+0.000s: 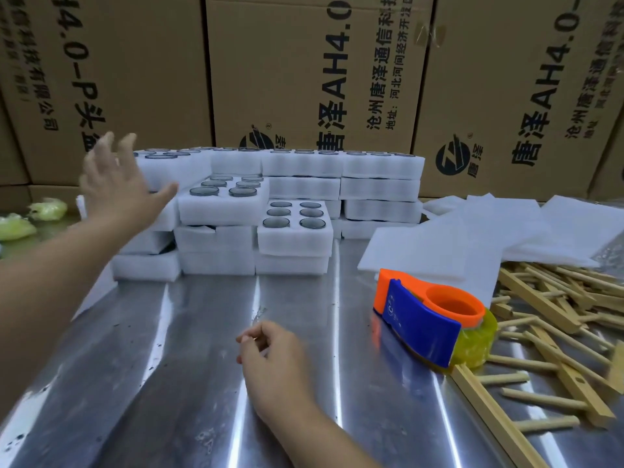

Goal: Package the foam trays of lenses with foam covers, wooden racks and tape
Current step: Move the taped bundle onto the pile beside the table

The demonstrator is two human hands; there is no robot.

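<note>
Several foam trays half hidden behind blurred left hand

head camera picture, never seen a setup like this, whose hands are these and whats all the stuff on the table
There is no machine here. A person wears one wide-angle camera on the head, looking forward and down, so you see their own two arms.

The left hand, fingers spread, reaches toward the stacked white foam trays, which hold round lenses. I cannot tell whether it touches them. The right hand hovers over the metal table with loosely curled fingers, holding nothing that I can see.

On the right lie flat foam covers, a pile of wooden racks and an orange-and-blue tape dispenser with a yellowish tape roll. Cardboard boxes stand behind.
</note>
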